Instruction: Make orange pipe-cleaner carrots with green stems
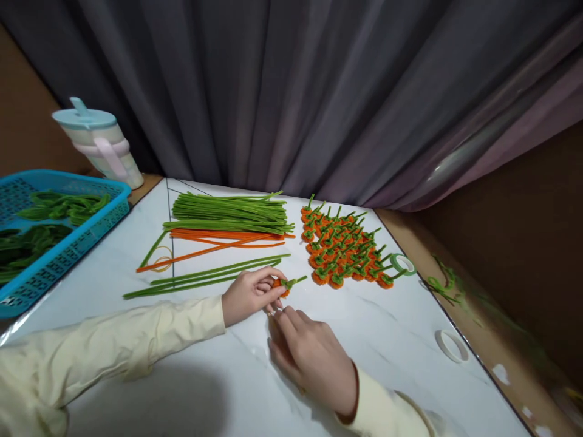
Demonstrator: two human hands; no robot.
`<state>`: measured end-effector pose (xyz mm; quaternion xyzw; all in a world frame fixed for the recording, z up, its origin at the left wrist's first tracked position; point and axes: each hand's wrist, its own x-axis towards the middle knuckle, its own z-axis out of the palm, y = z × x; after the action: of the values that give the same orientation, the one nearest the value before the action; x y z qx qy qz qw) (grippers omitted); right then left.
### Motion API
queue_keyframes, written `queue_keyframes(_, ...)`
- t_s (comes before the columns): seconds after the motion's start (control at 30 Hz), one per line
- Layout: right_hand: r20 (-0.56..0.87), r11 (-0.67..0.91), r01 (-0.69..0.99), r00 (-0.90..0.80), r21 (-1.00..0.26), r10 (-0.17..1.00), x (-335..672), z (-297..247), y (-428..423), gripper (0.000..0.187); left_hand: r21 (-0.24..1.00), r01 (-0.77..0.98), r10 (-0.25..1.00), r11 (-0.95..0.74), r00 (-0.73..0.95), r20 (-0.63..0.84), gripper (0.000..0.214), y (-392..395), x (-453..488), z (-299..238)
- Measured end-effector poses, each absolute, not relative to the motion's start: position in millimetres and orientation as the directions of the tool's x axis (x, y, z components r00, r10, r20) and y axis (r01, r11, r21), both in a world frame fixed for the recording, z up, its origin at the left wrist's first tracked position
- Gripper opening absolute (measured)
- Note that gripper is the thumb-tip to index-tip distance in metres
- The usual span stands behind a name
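My left hand (252, 294) is closed, pinching a small orange pipe-cleaner fruit (285, 289) between thumb and fingers. Its green leafy top and stem point to the right. Just below, my right hand (312, 355) has its fingers bent and drawn together, close to the left fingertips; whatever they may hold is hidden. To the right, many similar orange pipe-cleaner fruits (341, 243) stand in rows with green stems upward. Several loose green pipe cleaners (195, 281) lie beside my left wrist. Behind them are orange pipe cleaners (228, 235) and a thick bundle of green pipe cleaners (228, 209).
A blue plastic basket (109, 209) of green leaf shapes stands at the left, with a lidded tumbler (98, 142) behind. A green tape roll (403, 264) and a white tape roll (452, 346) lie near the right edge of the white tabletop (387, 364). A dark curtain (255, 91) hangs behind.
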<state>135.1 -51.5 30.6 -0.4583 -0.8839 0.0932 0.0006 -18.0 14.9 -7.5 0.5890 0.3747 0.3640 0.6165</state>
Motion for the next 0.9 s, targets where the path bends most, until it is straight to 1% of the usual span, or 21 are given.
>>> queue_keyframes(0.03,-0.06,0.585,0.804,-0.592,-0.105,0.803,132,28,-53,0.02,1.0,0.004,0.893,0.03,0.449,-0.029,0.028,15,-18,-7)
queue_keyframes(0.07,-0.055,0.591,0.804,-0.595,-0.071,0.802,130,25,-54,0.025,1.0,0.015,0.898,0.018,0.44,-0.023,0.028,15,-19,-7)
queue_keyframes(0.1,-0.066,0.582,0.81,-0.586,-0.065,0.808,130,25,-54,0.03,1.0,0.025,0.901,0.004,0.433,-0.015,0.028,15,-19,-7)
queue_keyframes(0.17,-0.118,0.517,0.846,-0.531,-0.132,0.839,137,27,-55,0.034,0.998,0.042,0.906,-0.037,0.423,0.016,0.027,15,-20,-7)
queue_keyframes(0.27,-0.228,0.337,0.876,-0.427,-0.345,0.875,158,34,-60,0.029,0.988,0.054,0.894,-0.142,0.437,0.104,0.023,15,-21,-7)
queue_keyframes(0.33,-0.302,0.172,0.835,-0.37,-0.523,0.878,174,38,-65,0.027,0.973,0.072,0.877,-0.219,0.451,0.164,0.02,14,-21,-7)
queue_keyframes(0.4,-0.391,-0.02,0.683,-0.395,-0.73,0.831,189,39,-70,0.037,0.936,0.117,0.851,-0.331,0.466,0.242,0.018,12,-22,-7)
queue_keyframes(0.43,-0.426,-0.136,0.572,-0.413,-0.809,0.805,196,39,-73,0.04,0.903,0.148,0.831,-0.403,0.471,0.294,0.018,10,-23,-7)
queue_keyframes(0.47,-0.449,-0.239,0.453,-0.44,-0.859,0.778,200,38,-74,0.042,0.858,0.175,0.804,-0.483,0.476,0.356,0.017,9,-23,-7)
queue_keyframes(0.5,-0.457,-0.321,0.347,-0.456,-0.881,0.764,204,38,-75,0.042,0.804,0.193,0.769,-0.562,0.48,0.423,0.016,8,-24,-8)
queue_keyframes(0.57,-0.453,-0.409,0.195,-0.432,-0.891,0.78,206,39,-76,0.036,0.687,0.2,0.677,-0.698,0.495,0.544,0.016,6,-25,-9)
queue_keyframes(0.63,-0.456,-0.443,0.124,-0.352,-0.888,0.817,203,40,-74,0.029,0.59,0.187,0.588,-0.786,0.523,0.617,0.016,3,-25,-12)
queue_keyframes(0.7,-0.467,-0.463,0.088,-0.288,-0.882,0.836,198,41,-73,0.025,0.532,0.184,0.538,-0.827,0.539,0.648,0.017,0,-25,-14)
queue_keyframes(0.77,-0.475,-0.475,0.072,-0.287,-0.877,0.832,193,41,-74,0.03,0.507,0.199,0.524,-0.839,0.545,0.654,0.017,-2,-24,-15)
queue_keyframes(0.9,-0.487,-0.518,0.007,-0.355,-0.855,0.798,185,36,-80,0.049,0.473,0.219,0.505,-0.853,0.573,0.646,0.017,-3,-24,-14)
